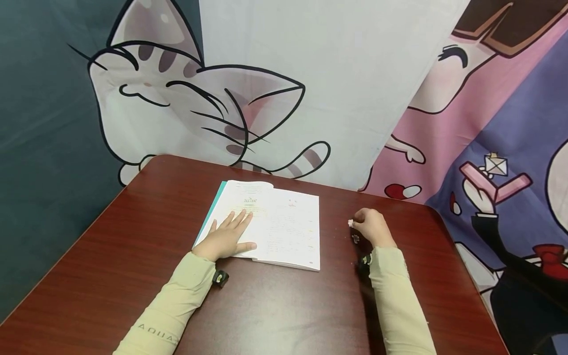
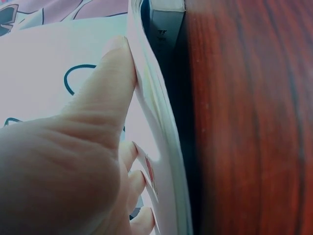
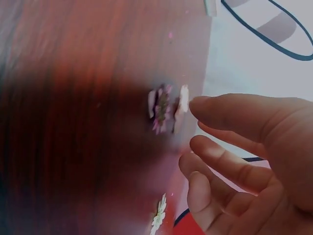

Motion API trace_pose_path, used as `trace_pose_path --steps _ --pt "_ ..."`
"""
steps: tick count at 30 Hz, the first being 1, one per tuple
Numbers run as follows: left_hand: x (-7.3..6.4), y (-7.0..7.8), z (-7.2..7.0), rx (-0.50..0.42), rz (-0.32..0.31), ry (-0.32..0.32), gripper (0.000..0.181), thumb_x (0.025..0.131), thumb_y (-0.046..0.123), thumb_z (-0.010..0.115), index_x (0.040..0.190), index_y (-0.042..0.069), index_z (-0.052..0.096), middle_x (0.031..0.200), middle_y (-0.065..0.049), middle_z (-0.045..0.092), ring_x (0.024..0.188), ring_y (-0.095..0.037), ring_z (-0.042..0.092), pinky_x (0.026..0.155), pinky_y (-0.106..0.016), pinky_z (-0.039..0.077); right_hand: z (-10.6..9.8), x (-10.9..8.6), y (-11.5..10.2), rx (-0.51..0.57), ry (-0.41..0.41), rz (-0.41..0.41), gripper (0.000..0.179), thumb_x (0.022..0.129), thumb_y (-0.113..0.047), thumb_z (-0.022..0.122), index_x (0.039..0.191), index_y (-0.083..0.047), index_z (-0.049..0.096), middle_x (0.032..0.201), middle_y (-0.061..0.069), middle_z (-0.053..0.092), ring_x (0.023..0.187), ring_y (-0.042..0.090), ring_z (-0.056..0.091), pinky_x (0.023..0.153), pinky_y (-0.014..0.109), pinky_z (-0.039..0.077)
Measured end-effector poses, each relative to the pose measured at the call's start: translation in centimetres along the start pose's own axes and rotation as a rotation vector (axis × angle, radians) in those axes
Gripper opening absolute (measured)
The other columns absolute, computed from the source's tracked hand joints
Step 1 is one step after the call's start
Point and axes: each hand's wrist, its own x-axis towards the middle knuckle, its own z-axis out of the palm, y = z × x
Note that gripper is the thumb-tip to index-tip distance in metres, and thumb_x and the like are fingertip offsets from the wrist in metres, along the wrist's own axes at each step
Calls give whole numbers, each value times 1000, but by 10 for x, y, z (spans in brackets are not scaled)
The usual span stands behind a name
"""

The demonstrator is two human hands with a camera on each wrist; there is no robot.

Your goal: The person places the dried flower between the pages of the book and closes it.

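A person worked at a dark red table (image 1: 275, 315), left hand (image 1: 224, 241) laid flat on the left page of a book (image 1: 293, 236) and right hand (image 1: 376, 229) bent over a small pale flower (image 1: 350, 223) just beyond the book's right edge. The left fingers were spread, the thumb (image 1: 245, 247) set wide toward the middle fold; that broad press probably served to hold down a page inclined to lift, since the left wrist view showed the paper's edge bowed. The right thumb and forefinger appeared to pinch the pale flower by its rim, a light hold that likely spared thin petals, though the exact contact was hard to make out. The other right fingers were loosely bent and gripped nothing. A purple flower (image 3: 162, 110) lay on the table close beside the pale one, on the person's side, and a whitish flower (image 3: 159, 215) rested on the hand's far right, hidden from the head camera. The blooms' spot between book and right arm put them within easy reach while the other hand minded the page. A cloth backdrop (image 1: 346, 59) printed with a cartoon cat rose behind.
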Motion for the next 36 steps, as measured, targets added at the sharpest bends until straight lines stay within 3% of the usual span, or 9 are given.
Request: trace_pose_path --steps 11,19,26,36 --pt "1 -2 2 -11 1 -5 89 98 55 59 163 11 18 169 -14 12 154 -42 6 114 -74 2 -3 7 2 -74 -89 -67 18 87 -5 76 98 8 73 91 20 71 80 32 63 80 52 55" --pt "0 -1 1 -19 3 -7 88 98 54 59 163 10 18 169 -14 12 154 -43 6 114 -74 2 -8 15 5 -61 -186 -22 22 87 -7 75 99 10 69 90 20 69 80 30 63 79 50 56" --pt "1 -2 0 -27 2 -13 88 99 54 59 164 11 17 169 -14 11 154 -42 4 115 -73 0 -11 16 2 -47 -239 12 17 91 -12 75 89 5 72 83 13 68 73 25 57 69 42 52" --pt "2 -4 1 -27 -1 -21 89 98 56 58 164 13 16 170 -13 10 154 -41 4 115 -73 -1 -7 16 8 0 -217 -13 14 90 -13 75 83 -2 69 79 8 65 74 24 57 71 39 48"
